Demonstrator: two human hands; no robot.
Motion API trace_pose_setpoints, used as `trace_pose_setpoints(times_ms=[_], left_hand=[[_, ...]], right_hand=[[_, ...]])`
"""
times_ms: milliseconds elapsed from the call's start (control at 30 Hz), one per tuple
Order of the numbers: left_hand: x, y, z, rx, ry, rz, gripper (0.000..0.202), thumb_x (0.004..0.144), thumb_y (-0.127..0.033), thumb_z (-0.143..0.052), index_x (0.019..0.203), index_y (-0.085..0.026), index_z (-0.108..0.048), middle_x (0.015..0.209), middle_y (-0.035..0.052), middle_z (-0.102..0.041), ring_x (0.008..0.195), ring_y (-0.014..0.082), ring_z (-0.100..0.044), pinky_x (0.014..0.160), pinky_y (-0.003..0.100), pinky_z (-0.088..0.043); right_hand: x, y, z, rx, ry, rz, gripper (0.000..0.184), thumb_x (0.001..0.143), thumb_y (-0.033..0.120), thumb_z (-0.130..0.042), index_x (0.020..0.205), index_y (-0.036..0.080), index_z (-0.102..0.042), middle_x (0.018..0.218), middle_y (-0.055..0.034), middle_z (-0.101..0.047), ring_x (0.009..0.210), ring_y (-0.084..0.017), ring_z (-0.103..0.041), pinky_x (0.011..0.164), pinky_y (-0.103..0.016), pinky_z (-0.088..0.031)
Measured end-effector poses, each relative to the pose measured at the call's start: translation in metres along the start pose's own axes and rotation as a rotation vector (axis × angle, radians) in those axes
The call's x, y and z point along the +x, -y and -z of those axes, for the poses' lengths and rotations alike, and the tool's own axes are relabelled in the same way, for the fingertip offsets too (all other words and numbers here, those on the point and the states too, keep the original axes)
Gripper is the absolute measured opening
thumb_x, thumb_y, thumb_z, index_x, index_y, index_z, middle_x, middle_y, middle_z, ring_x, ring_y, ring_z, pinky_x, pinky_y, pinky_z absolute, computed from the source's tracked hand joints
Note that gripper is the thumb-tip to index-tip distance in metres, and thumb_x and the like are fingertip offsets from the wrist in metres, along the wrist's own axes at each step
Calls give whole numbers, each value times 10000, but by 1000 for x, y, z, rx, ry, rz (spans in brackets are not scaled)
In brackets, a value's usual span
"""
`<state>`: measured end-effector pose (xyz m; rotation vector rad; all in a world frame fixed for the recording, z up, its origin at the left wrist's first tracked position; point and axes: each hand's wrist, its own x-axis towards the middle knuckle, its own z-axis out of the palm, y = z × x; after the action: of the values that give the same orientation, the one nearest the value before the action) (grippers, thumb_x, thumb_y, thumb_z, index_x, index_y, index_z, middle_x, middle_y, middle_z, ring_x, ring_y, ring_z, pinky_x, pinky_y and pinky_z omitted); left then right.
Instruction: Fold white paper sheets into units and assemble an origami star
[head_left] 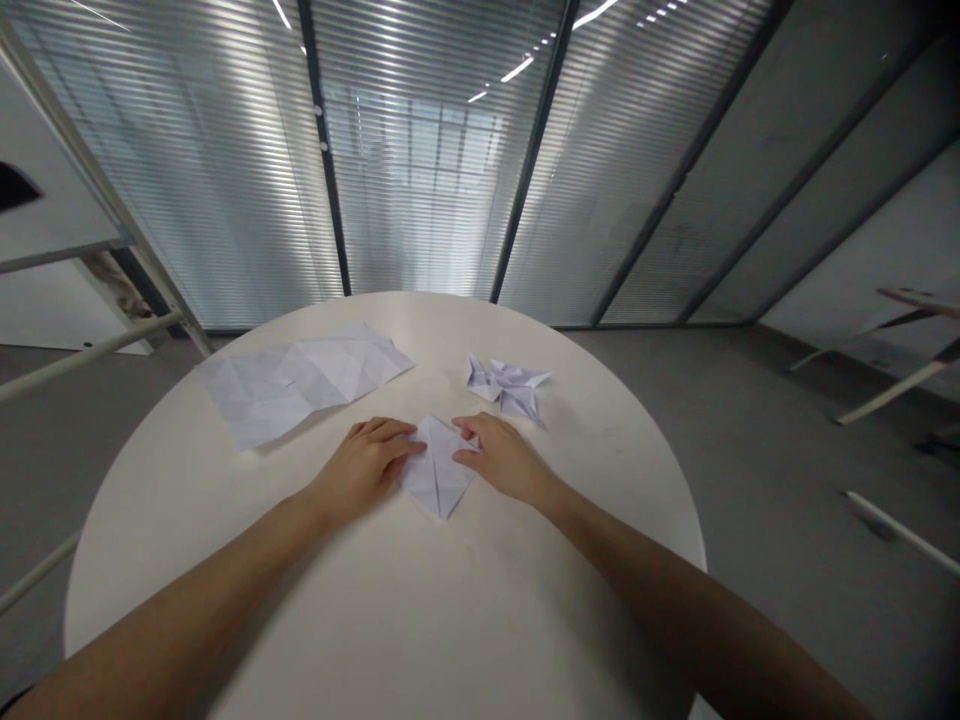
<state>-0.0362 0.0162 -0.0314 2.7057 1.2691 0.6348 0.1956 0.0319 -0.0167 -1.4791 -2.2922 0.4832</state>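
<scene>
A small sheet of white paper [439, 480], folded to a diamond with a crease down its middle, lies flat on the round white table [450, 610]. My left hand [367, 458] holds its left edge, the thumb resting on top near the centre line and the other fingers curled close together. On the opposite side my right hand [502, 455] grips the right edge between thumb and fingers. The undersides of the fingers are hidden. Just beyond my right hand sits a folded paper shape [510, 384] with several pointed flaps.
A large creased paper sheet [300, 380] lies at the table's far left. Behind the table stands a glass partition with blinds [427, 180]. A white metal frame [97, 350] rises at the left, and furniture legs [892, 390] show at the right.
</scene>
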Motion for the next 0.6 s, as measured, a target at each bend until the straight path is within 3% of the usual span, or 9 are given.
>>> trace_pose_setpoints(times_ms=[400, 600], left_hand=[[2, 1, 4, -127, -63, 26, 295, 852, -180, -523, 1119, -240, -631, 1119, 61, -657, 1041, 224, -574, 915, 396, -438], [2, 1, 4, -162, -95, 158, 348, 814, -215, -567, 1161, -203, -554, 1088, 67, -656, 1020, 239, -578, 903, 404, -438]], right_hand=[[2, -2, 3, 120, -61, 6, 237, 676, 156, -724, 904, 165, -658, 793, -8, -618, 690, -127, -530, 651, -253, -392], [1, 2, 4, 133, -103, 39, 94, 715, 141, -680, 796, 161, -637, 744, 6, -586, 670, -116, -519, 631, -240, -382]])
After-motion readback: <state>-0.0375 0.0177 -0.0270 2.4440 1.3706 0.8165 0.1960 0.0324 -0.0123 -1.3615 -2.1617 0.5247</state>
